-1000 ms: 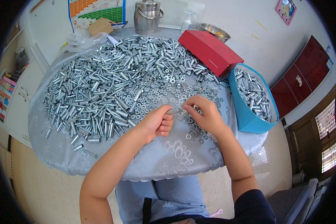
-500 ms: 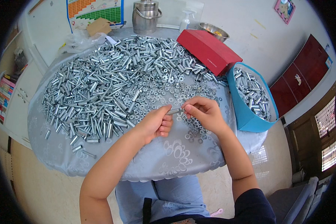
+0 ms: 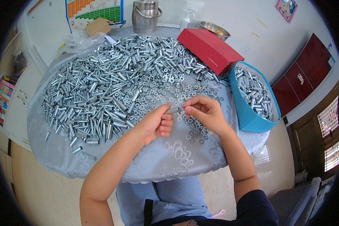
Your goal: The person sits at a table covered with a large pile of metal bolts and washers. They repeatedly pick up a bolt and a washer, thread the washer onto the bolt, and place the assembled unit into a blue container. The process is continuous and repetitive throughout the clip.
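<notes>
My left hand (image 3: 157, 122) is closed round a silvery expansion bolt (image 3: 172, 110), whose metal sleeve sticks out past the thumb toward the right. At the bolt's far end the thumb and forefinger of my right hand (image 3: 205, 113) are pinched together; a small part between them, perhaps a nut or washer, is mostly hidden. Both hands are held above the near part of the table, over loose nuts and washers (image 3: 195, 124). To their left spreads a large heap of metal sleeves and bolts (image 3: 98, 86).
A red box (image 3: 211, 51) lies at the heap's back right. Beside it, a blue fabric bin (image 3: 248, 122) holds many assembled-looking metal pieces. A steel pail (image 3: 145, 19), a spray bottle (image 3: 185, 20) and a steel bowl (image 3: 222, 33) stand at the back of the cloth-covered table (image 3: 147, 165).
Both hands stay almost where they were. The right fingertips have shifted slightly at the bolt's end, and less of the small part there shows now.
</notes>
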Motion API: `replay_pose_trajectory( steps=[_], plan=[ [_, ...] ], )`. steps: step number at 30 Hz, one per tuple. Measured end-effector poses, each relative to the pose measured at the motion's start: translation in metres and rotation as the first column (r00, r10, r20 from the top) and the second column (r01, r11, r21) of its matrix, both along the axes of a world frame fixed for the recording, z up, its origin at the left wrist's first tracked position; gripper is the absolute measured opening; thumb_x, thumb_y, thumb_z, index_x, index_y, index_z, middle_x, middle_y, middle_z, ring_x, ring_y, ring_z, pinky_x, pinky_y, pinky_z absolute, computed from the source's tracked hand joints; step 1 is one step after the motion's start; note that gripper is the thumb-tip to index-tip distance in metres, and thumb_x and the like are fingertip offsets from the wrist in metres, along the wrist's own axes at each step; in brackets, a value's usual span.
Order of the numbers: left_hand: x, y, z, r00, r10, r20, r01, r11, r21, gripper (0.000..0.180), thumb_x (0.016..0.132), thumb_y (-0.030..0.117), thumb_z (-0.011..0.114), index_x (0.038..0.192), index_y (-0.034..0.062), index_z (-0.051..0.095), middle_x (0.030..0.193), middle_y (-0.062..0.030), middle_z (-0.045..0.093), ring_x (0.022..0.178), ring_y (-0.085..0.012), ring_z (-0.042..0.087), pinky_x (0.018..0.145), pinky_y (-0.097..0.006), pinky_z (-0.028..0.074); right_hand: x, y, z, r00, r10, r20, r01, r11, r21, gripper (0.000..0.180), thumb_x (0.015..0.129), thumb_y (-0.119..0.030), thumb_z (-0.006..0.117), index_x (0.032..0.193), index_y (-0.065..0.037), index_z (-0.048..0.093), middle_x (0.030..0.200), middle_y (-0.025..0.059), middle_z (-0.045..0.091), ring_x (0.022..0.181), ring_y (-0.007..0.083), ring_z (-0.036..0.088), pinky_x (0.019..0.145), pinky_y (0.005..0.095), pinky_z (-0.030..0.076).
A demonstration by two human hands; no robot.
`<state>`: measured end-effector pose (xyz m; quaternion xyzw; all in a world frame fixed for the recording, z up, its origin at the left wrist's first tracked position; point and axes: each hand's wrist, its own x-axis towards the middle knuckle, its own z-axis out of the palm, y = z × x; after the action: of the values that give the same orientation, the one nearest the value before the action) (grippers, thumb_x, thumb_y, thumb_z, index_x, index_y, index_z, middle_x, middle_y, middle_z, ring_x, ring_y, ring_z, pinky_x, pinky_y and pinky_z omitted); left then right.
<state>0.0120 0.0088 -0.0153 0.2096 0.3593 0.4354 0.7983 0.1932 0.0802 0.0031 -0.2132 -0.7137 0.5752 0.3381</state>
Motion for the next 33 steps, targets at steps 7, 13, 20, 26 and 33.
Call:
replay_pose_trajectory(
  steps=[7, 13, 20, 26, 33],
  plan=[
    [0.000, 0.001, -0.001, 0.998, -0.002, -0.066, 0.003, 1.000, 0.015, 0.043, 0.092, 0.041, 0.038, 0.057, 0.0185, 0.026, 0.053, 0.0065, 0.025, 0.044, -0.0067, 0.024, 0.042, -0.023, 0.023, -0.001, 0.001, -0.004, 0.995, -0.046, 0.090, 0.016, 0.949, 0.314, 0.020, 0.075, -0.006, 0.068, 0.093, -0.001, 0.061, 0.086, 0.0050, 0.061, 0.074, 0.0090, 0.057, 0.065, 0.0212, 0.045],
    [0.002, 0.000, 0.002, 0.996, 0.023, -0.084, -0.023, 1.000, 0.003, 0.044, 0.091, 0.042, 0.039, 0.056, 0.0187, 0.025, 0.052, 0.0067, 0.024, 0.044, -0.0062, 0.023, 0.041, -0.023, 0.023, 0.001, -0.004, 0.008, 0.981, -0.089, 0.174, 0.010, 0.912, 0.410, 0.018, 0.073, -0.008, 0.069, 0.089, -0.003, 0.062, 0.083, 0.0050, 0.061, 0.071, 0.0113, 0.056, 0.065, 0.0227, 0.044],
    [-0.003, 0.000, -0.001, 0.995, 0.050, -0.080, -0.047, 0.998, 0.041, 0.046, 0.091, 0.043, 0.040, 0.055, 0.0189, 0.025, 0.051, 0.0066, 0.024, 0.043, -0.0058, 0.023, 0.040, -0.022, 0.022, 0.023, 0.013, 0.012, 0.873, -0.036, 0.486, -0.259, 0.810, 0.526, 0.025, 0.066, -0.007, 0.069, 0.089, -0.003, 0.062, 0.085, 0.0066, 0.060, 0.080, 0.0208, 0.055, 0.073, 0.0312, 0.044],
    [-0.001, 0.000, -0.001, 0.995, 0.031, -0.097, -0.030, 0.999, 0.015, 0.046, 0.091, 0.042, 0.040, 0.055, 0.0189, 0.024, 0.051, 0.0065, 0.024, 0.043, -0.0058, 0.024, 0.040, -0.022, 0.023, 0.028, 0.014, 0.012, 0.811, -0.053, 0.583, -0.318, 0.796, 0.515, 0.027, 0.063, -0.004, 0.061, 0.089, -0.004, 0.062, 0.088, 0.0093, 0.059, 0.090, 0.0257, 0.052, 0.080, 0.0334, 0.042],
    [-0.003, 0.000, 0.001, 0.991, 0.034, -0.131, -0.032, 0.999, 0.022, 0.046, 0.091, 0.043, 0.040, 0.055, 0.0188, 0.023, 0.052, 0.0065, 0.024, 0.044, -0.0063, 0.024, 0.041, -0.022, 0.023, 0.035, 0.011, 0.018, 0.742, -0.099, 0.663, -0.323, 0.813, 0.483, 0.026, 0.063, -0.004, 0.062, 0.089, -0.006, 0.062, 0.092, 0.0077, 0.055, 0.095, 0.0235, 0.049, 0.082, 0.0317, 0.041]
  ],
)
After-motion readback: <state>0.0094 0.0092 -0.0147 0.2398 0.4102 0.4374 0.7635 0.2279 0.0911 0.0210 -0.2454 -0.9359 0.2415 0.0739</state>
